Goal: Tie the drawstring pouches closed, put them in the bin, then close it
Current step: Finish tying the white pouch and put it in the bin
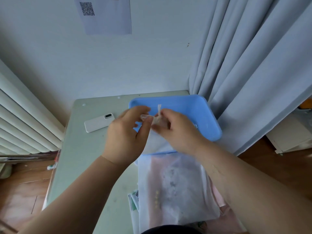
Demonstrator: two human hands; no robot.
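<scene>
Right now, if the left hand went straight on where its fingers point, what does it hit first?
Left hand points up-right: first the drawstring at its fingertips, then the pouch neck pinched by the right hand. The blue bin lies beyond, probably lower; depth unclear.

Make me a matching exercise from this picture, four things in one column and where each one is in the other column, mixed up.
Things:
1. phone
2. QR-code sheet
3. blue bin
4. white pouch

Places:
a. held by the left hand and right hand
b. on the wall
c. lying on the table, left of the hands
d. at the table's far end, beside the curtain

Pairs: 1-c, 2-b, 3-d, 4-a
</scene>
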